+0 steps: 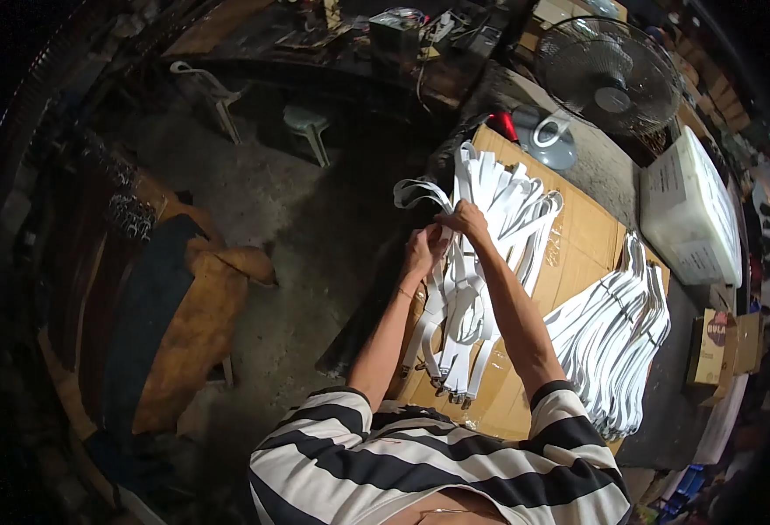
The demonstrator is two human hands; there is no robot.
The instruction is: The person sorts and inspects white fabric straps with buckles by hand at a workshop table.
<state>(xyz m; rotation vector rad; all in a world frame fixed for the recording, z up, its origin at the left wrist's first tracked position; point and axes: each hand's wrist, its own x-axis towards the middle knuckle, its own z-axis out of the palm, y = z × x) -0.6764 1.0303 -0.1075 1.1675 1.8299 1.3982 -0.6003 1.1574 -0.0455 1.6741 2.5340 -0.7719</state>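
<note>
A pile of white straps lies on a flat cardboard sheet, with metal clips at the end nearest me. My left hand and my right hand meet at the pile's left edge, fingers closed around white strap. A loop of strap sticks out to the left beyond them. The exact grip between the fingertips is too small to make out. To the right, a second bundle of white straps lies fanned out, with dark ties across it.
A fan stands at the back right, near a white plastic box and an open carton. On the left is a brown and dark draped seat. A stool stands on the floor behind.
</note>
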